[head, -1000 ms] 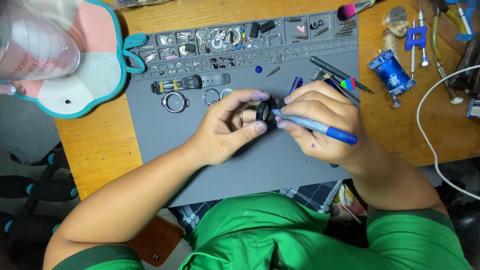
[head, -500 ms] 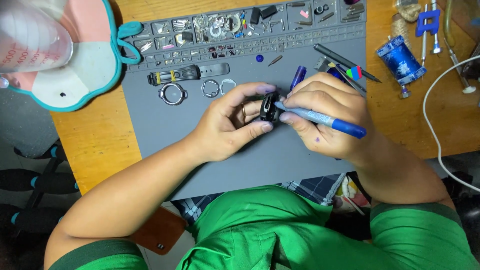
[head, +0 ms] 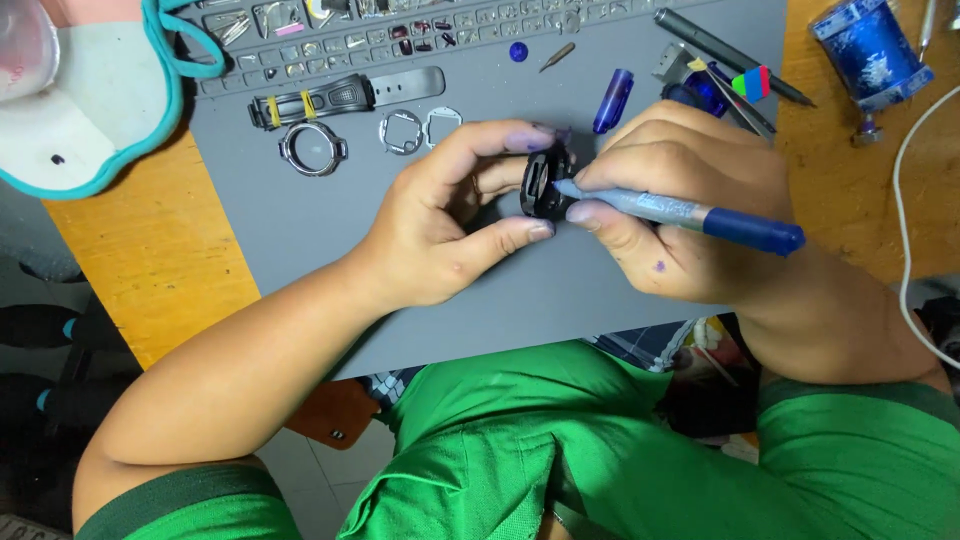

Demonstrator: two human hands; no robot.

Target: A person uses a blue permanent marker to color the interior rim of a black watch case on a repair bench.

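Observation:
My left hand (head: 450, 225) pinches a small black watch case (head: 541, 186) between thumb and fingers above the grey work mat (head: 300, 230). My right hand (head: 680, 210) grips a blue marker pen (head: 690, 215) like a pencil, its tip touching the right side of the case. Purple ink stains show on fingertips of both hands. The pen's loose blue cap (head: 612, 100) lies on the mat just beyond my right hand.
A black watch strap (head: 340, 97), a round bezel ring (head: 313, 148) and two small metal frames (head: 420, 130) lie on the mat's far left. Parts compartments (head: 400, 30) line its far edge. A blue cylinder (head: 868, 55), several tools (head: 730, 60) and a white cable (head: 905, 250) sit right.
The view has moved closer and shifted down over the hands. Both hands keep the same grip; the pen tip stays at the case.

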